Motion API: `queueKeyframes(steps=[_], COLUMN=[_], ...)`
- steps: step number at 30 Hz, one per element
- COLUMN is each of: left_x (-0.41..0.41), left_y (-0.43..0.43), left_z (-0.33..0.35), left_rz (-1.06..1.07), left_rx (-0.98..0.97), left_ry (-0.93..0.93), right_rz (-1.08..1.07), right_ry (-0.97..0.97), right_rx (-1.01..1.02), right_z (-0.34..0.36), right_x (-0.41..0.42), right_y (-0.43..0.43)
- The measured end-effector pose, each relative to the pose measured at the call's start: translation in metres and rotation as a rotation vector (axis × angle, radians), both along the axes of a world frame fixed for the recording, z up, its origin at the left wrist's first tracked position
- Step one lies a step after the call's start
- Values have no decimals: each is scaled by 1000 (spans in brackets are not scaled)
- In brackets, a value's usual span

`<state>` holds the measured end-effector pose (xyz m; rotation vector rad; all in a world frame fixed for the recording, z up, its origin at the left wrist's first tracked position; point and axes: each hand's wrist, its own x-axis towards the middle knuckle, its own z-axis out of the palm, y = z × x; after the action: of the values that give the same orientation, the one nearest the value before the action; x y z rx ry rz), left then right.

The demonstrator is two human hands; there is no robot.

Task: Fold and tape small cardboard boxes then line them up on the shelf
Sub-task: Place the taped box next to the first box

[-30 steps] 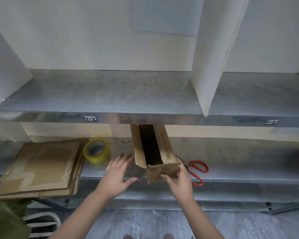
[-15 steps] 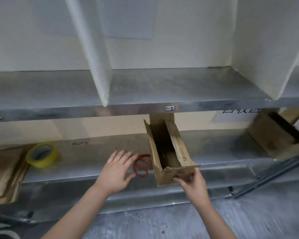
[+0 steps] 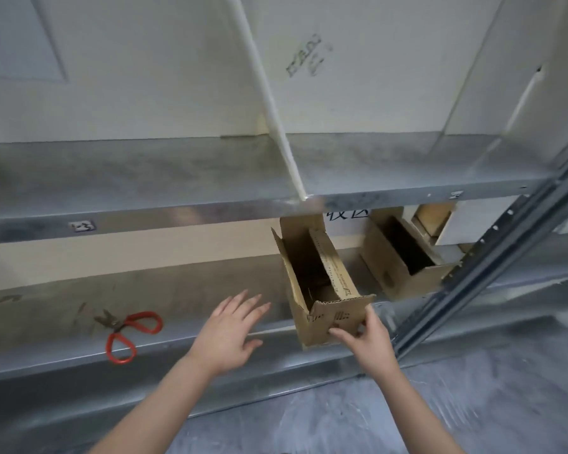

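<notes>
Brown corrugated cardboard box (image 3: pixel 312 283), top open: near end flap pinched by right hand (image 3: pixel 366 335), forearm reaching up. Left hand (image 3: pixel 230 329) hovers flat beside it, fingers spread, holding nothing. Box sits at front edge of lower galvanised steel shelf (image 3: pixel 194 290). Red-handled scissors (image 3: pixel 128 329) lie left. Box's far end hidden under upper metal shelf (image 3: pixel 145 178).

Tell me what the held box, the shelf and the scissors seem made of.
The box: matte brown corrugated cardboard, fluting visible at its cut edge. The shelf: probably galvanized steel, grey mottled sheen. The scissors: dark metal blades, glossy red handles, likely plastic.
</notes>
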<state>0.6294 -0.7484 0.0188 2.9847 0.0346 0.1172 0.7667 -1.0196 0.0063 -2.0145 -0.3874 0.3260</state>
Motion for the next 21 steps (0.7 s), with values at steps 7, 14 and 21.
queueKeyframes(steps=[7, 14, 21], left_x=[108, 170, 225], left_y=[-67, -155, -194], left_z=[-24, -38, -39], left_rz=[-50, 103, 300], left_rx=[-159, -895, -1074], left_ry=[165, 249, 103], right_rz=[-7, -88, -251], right_ry=[59, 85, 146], right_rx=[-20, -96, -74], right_z=[-15, -36, -51], right_x=[88, 143, 177], right_y=[-58, -100, -112])
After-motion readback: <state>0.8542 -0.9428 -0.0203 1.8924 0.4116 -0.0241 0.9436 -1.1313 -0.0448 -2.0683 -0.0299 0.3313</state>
